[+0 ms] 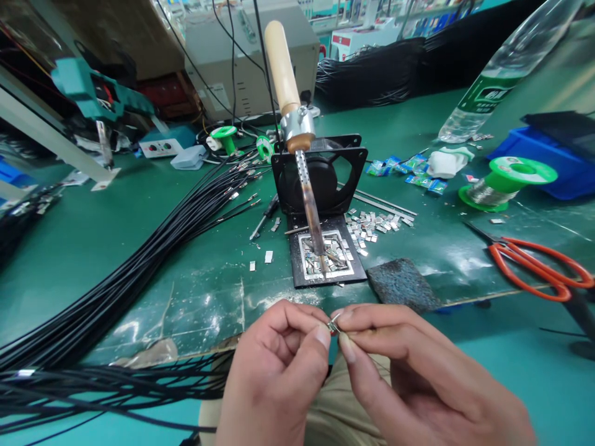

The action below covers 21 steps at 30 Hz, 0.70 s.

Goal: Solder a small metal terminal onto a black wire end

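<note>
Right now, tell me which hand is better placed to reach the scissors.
Probably the right hand: the scissors lie on its side. The left hand would have to cross over.

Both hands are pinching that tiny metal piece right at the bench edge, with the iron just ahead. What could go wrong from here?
1. The small metal piece, pinched between the left hand and right hand off the table edge, could slip and drop into the lap.
2. The soldering iron stands tip-down just ahead; reaching forward risks a burn.
3. The black wire bundle could snag.
</note>
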Each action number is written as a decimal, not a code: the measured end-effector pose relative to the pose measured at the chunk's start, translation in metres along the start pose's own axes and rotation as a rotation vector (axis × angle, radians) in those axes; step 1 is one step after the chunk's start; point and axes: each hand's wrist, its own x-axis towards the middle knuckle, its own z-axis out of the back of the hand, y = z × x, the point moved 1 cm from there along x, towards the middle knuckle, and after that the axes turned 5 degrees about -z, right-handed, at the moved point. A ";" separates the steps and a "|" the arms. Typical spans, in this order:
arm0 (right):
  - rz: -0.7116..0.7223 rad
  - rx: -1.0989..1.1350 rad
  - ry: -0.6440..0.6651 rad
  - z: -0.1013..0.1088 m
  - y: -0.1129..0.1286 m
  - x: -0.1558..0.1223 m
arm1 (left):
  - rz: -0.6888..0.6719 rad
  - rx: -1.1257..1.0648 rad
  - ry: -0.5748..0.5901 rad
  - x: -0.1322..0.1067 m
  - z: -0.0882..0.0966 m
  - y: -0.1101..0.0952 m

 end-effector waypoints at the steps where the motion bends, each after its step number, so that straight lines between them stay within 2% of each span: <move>1: -0.012 0.003 0.000 0.000 0.000 0.000 | 0.009 0.001 0.000 0.000 0.000 0.000; 12: -0.058 0.025 -0.053 -0.006 -0.002 0.003 | 0.127 -0.072 0.014 0.004 -0.006 -0.006; 21: -0.080 0.011 -0.076 -0.007 -0.004 0.000 | 0.166 -0.075 0.028 0.004 -0.008 -0.010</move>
